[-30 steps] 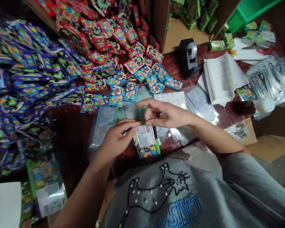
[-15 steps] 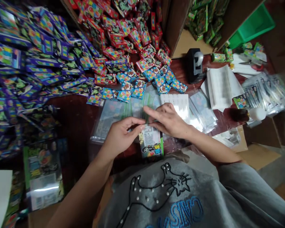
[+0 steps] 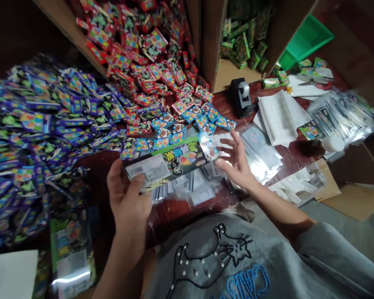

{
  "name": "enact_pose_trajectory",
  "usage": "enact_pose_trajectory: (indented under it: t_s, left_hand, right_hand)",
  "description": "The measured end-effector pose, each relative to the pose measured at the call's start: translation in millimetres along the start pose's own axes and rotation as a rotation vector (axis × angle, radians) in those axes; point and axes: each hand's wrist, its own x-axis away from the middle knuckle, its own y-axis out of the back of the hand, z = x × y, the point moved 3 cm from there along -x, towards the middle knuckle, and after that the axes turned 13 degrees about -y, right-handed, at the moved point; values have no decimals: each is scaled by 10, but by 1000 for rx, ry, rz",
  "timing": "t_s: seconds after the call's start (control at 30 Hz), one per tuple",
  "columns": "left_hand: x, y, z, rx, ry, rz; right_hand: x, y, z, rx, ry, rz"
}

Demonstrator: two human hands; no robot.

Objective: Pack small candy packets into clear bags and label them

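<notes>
Above the table's near edge I hold a flat, printed package (image 3: 180, 160) with a green border, bright lettering and a white barcode label on its left part. My left hand (image 3: 129, 195) is closed on its left end, thumb on top over the label. At the other end, my right hand (image 3: 237, 162) has its fingers spread, the thumb close to the package's right edge; whether it touches I cannot tell. Under the package lie clear plastic sleeves (image 3: 202, 193) with small printed inserts. Just behind it sit several small blue packets (image 3: 177, 133).
A heap of purple packets (image 3: 50, 120) covers the left side. Red packets (image 3: 143, 58) spill from a cardboard box at the back. A black tape dispenser (image 3: 241, 97), white papers (image 3: 279, 116), a white-capped bottle (image 3: 332, 144) and bagged items (image 3: 345, 120) stand right.
The package has come up from the table in front of my body, turned sideways, into my left hand. My hands have moved apart, and my right fingers have spread. The view has shifted.
</notes>
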Motion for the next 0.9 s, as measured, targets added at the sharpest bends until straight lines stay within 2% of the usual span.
enact_pose_trajectory:
  t_s: [0.07, 0.17, 0.27, 0.37, 0.43, 0.5, 0.6, 0.7, 0.77, 0.9]
  left_hand:
    - [201, -3, 64, -25, 56, 58]
    - [509, 29, 191, -197, 75, 222]
    - [664, 79, 266, -335, 78, 380]
    - [687, 42, 283, -326, 137, 559]
    - [708, -45, 292, -257, 202, 725]
    - [746, -144, 296, -199, 239, 826]
    - [778, -249, 269, -188, 183, 777]
    - [769, -272, 234, -204, 136, 719]
    - [738, -239, 229, -224, 136, 723]
    - [636, -135, 219, -271, 85, 728]
  right_hand:
    - [17, -145, -66, -69, -39, -30]
    - [-8, -243, -65, -86, -16, -98]
    - [-16, -186, 0, -31, 47, 41]
    - [5, -73, 52, 41, 106, 204]
    - [6, -22, 59, 70, 107, 231]
    - [-1, -12, 55, 64, 105, 238]
    - [17, -78, 53, 42, 172, 350]
    - [98, -177, 13, 57, 206, 481]
    - [175, -228, -43, 45, 178, 426]
    - [336, -340, -161, -43, 153, 204]
